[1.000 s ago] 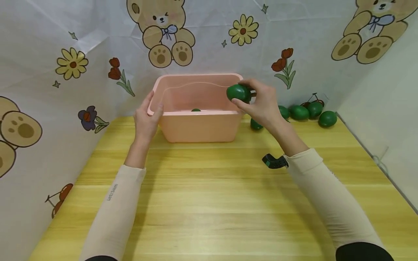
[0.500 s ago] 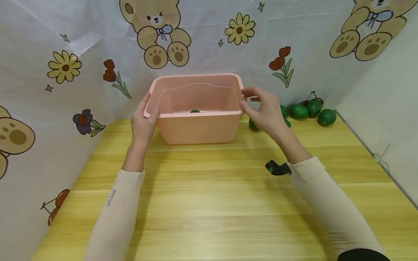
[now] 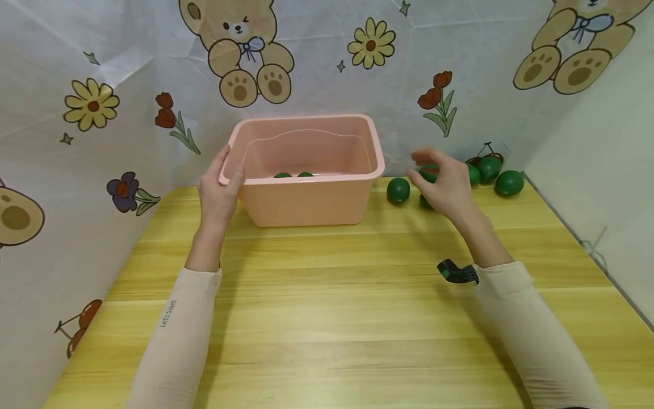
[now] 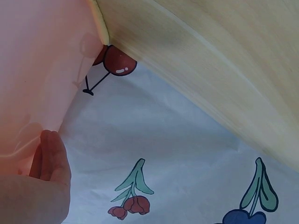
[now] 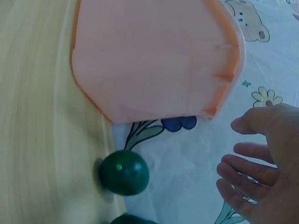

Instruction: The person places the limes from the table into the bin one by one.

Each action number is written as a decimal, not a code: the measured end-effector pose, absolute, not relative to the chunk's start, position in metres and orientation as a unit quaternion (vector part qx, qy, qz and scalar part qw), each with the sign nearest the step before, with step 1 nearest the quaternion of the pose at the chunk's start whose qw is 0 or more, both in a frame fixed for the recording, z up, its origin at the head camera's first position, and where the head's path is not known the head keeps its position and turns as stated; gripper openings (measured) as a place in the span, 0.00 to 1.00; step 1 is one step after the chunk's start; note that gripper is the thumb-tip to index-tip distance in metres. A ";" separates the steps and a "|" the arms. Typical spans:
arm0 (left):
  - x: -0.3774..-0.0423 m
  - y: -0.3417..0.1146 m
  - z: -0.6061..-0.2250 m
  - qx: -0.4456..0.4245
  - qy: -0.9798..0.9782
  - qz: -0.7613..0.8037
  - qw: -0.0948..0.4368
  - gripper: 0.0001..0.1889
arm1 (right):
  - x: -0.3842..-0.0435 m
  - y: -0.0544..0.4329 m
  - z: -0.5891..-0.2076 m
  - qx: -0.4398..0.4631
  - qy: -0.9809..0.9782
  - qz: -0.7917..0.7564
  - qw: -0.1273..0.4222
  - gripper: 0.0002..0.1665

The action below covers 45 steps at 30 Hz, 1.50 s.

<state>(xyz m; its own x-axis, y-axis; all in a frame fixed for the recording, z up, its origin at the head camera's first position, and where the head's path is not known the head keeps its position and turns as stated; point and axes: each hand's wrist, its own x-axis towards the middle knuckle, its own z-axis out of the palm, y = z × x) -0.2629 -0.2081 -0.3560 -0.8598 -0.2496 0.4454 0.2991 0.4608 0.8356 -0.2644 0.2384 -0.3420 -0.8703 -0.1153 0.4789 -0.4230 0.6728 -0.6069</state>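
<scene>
A pink plastic bin [image 3: 306,201] stands on the table near the back wall. Its left rim is held by my left hand [image 3: 217,190], thumb at the front corner and fingers along the side. Over the bin's front edge show the tops of two smooth green fruits [image 3: 283,175]; the rest of them is hidden. My right hand [image 3: 449,184], fingers apart and holding nothing, is to the right of the bin. Beside the bin lies one green egg-shaped fruit [image 3: 398,191], also in the right wrist view. Behind the right hand, another green fruit [image 3: 428,172] is partly covered.
More green fruits [image 3: 508,183] lie at the back right, against the wall cloth [image 3: 317,68] printed with bears and flowers. The wooden table [image 3: 327,307] spreads out in front of the bin. A black band [image 3: 457,272] is on the right wrist.
The right hand let go of a green fruit at the bin's right rim and moved right, away from it. A second fruit now shows inside. The left hand stays on the rim.
</scene>
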 end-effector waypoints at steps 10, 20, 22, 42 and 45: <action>-0.268 -0.208 -0.363 -0.013 -0.812 -0.522 0.262 0.30 | -0.266 0.274 -0.363 0.119 -0.934 0.317 0.114 0.26; -0.263 -0.217 -0.367 0.006 -0.812 -0.525 0.255 0.31 | -0.277 0.283 -0.382 0.118 -0.953 0.275 0.048 0.30; -0.262 -0.222 -0.364 0.005 -0.812 -0.522 0.262 0.31 | -0.281 0.282 -0.382 0.124 -0.954 0.269 0.043 0.31; -0.262 -0.213 -0.354 -0.003 -0.815 -0.517 0.262 0.31 | -0.282 0.295 -0.396 0.120 -0.966 0.227 0.033 0.36; -0.263 -0.210 -0.353 -0.008 -0.813 -0.521 0.262 0.30 | -0.280 0.297 -0.397 0.109 -0.963 0.240 0.051 0.36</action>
<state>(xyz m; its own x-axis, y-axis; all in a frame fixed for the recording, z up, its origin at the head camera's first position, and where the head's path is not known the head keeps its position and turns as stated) -0.2630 -0.2103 -0.3531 -0.8630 -0.2589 0.4339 0.2861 0.4575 0.8419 -0.2797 0.2966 -0.3974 -0.9710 -0.1857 0.1507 -0.2346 0.8614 -0.4505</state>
